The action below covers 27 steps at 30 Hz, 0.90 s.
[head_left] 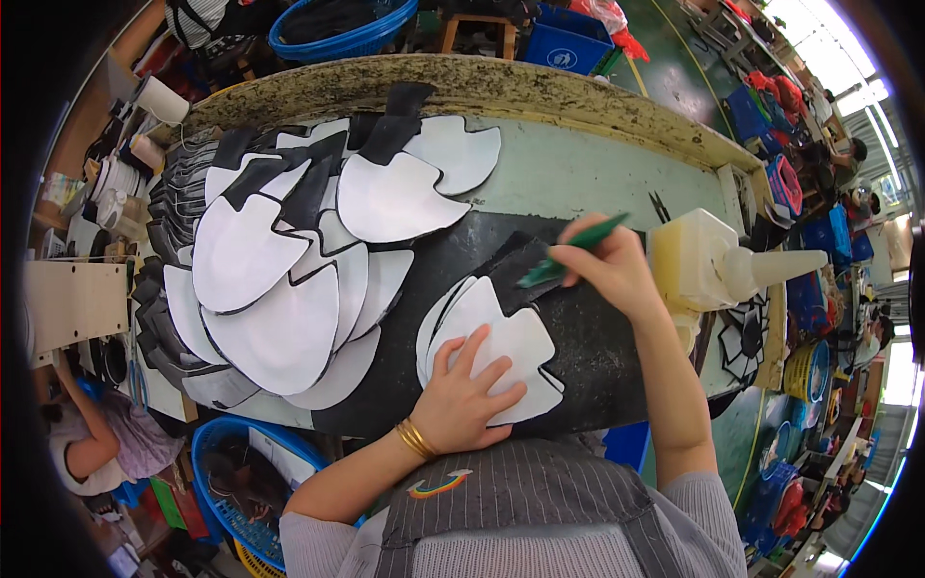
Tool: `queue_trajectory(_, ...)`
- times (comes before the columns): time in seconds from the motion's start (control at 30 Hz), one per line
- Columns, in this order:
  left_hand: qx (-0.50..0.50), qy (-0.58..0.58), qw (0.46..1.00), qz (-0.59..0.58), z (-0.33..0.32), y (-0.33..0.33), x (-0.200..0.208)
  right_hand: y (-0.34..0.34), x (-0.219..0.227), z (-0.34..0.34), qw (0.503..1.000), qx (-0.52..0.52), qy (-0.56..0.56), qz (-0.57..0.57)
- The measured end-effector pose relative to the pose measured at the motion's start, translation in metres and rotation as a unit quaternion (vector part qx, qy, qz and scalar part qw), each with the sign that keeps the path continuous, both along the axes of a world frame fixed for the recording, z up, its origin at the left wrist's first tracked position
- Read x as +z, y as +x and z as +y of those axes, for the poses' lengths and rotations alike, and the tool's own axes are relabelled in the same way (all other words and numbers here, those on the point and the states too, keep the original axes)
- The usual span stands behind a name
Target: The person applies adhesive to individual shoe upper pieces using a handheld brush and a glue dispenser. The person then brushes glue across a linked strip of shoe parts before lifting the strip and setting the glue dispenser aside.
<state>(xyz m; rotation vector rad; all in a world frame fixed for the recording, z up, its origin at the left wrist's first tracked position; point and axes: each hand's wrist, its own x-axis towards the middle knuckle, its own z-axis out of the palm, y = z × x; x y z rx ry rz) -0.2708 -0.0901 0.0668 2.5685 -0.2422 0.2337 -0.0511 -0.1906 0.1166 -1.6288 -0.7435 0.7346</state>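
Here, the right hand [605, 258] pinches a slim green tool [595, 234], its tip over a black strip [508, 265]; the left hand [469, 395], fingers spread, lies flat upon stacked white notched panels [491, 329] on a black mat [602, 371]. A square translucent bottle [686, 260] contains yellowish liquid; a blue plastic basket [204, 431] holds dark material. Beyond, bare pale-green tabletop [578, 173] reaches a worn wooden rim [462, 73].

Stacked white cut pieces [515, 347], a thread cone [162, 100], a blue basket [352, 46] and yellow-lined green floor [665, 77] mark a factory workshop.
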Motion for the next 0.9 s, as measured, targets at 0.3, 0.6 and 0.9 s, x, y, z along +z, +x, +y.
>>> queue_trajectory(0.3,0.020,0.016,1.000,-0.009,-0.004,-0.005,-0.006,-0.016,-0.030,0.040,0.996,0.027,0.011,-0.083)
queue_trajectory(0.6,0.002,0.025,1.000,0.008,-0.005,-0.005,0.004,-0.021,-0.031,0.036,0.991,-0.011,0.028,-0.131)
queue_trajectory(0.9,0.009,0.030,0.999,0.016,-0.005,-0.005,0.004,-0.016,-0.030,0.048,0.981,0.162,0.041,-0.094)
